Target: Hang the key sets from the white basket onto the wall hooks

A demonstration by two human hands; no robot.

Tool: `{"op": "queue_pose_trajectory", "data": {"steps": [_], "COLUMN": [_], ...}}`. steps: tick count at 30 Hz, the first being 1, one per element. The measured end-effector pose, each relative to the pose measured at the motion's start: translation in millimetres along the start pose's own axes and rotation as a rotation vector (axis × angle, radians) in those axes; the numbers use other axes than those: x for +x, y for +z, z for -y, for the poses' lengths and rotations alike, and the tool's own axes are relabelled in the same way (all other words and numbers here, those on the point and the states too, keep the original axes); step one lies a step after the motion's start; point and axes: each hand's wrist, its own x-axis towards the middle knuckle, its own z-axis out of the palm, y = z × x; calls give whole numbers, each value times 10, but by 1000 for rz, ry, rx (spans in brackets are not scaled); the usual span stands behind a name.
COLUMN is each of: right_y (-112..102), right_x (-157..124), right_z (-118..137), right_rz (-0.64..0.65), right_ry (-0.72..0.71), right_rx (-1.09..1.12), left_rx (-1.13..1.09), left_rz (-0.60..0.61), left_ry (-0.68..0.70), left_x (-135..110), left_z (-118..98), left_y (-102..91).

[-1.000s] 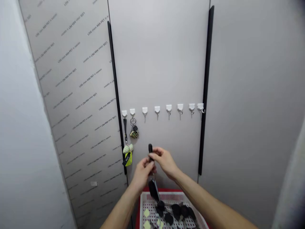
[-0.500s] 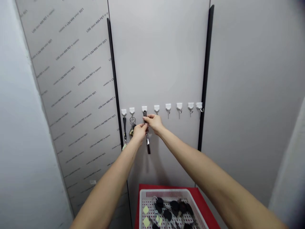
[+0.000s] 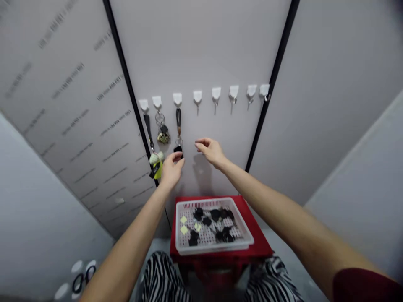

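A black key fob (image 3: 178, 149) hangs by a ring and a dark strap (image 3: 178, 119) from the third white hook (image 3: 177, 99). My left hand (image 3: 171, 168) has its fingers curled at the fob's lower end, hiding part of it. Off to the right, my right hand (image 3: 211, 151) is raised before the panel with nothing in it, thumb and fingertips slightly apart. On the second hook hangs a key bunch (image 3: 163, 134) with a ring. From the leftmost hook hangs a black strap (image 3: 147, 128) with a pale green pompom (image 3: 156, 157) and a yellow-green tag.
Several more white hooks (image 3: 216, 93) run rightward along the panel, with no keys on them. Below, a white plastic basket (image 3: 185, 250) of black-headed keys and yellow pieces stands on a red stool (image 3: 256, 239). A black strip (image 3: 272, 82) edges the panel on the right.
The view has tilted down. My right hand has let go of the strap and drawn away rightward. My left hand has slid down from the strap to the fob. The strap hangs on the hook.
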Motion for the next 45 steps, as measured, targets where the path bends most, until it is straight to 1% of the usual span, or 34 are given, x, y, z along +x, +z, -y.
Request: {"op": "queue_pose_trajectory", "data": {"steps": [3, 6, 8, 11, 13, 16, 21, 24, 32, 35, 38, 40, 42, 45], "right_y": [-100, -157, -178, -194, -194, -186, -185, -192, -183, -181, -181, -175, -160, -129], "right_x": [-553, -1118, -1396, -1607, -1640, -1631, -1644, -1659, -1656, -1666, -1686, -1690, -1672, -1592], "right_z": [-429, -827, -1015, -1150, -1174, -1178, -1182, -1180, -1154, -1130, -1106, -1095, -1094, -1120], "right_rz": [179, 267, 298, 357, 397, 449, 515, 529, 539, 541, 550, 548, 521, 450], "right_ry": [114, 189, 197, 134, 103, 94, 40, 29, 18, 9, 9, 24, 45, 92], "right_rx": [-17, -119, -238, -455, -562, -647, -703, -709, -734, -743, -754, -763, -778, -813], "left_rx": [117, 307, 452, 647, 743, 829, 824, 809, 758, 811, 887, 892, 874, 853], "left_rz": [209, 422, 522, 603, 649, 699, 767, 799, 759, 748, 727, 723, 710, 695], "left_ry": [-79, -114, -84, -39, -18, 9, 42, 41, 56, 17, -62, -83, -50, 21], "left_x": [-529, -959, -1118, -1208, -1228, -1254, -1281, -1282, -1295, -1313, -1339, -1339, -1303, -1175], "left_z": [349, 607, 695, 728, 725, 727, 730, 735, 771, 740, 713, 721, 752, 830], "left_y": [117, 234, 287, 329, 344, 352, 331, 325, 324, 341, 370, 385, 395, 415]}}
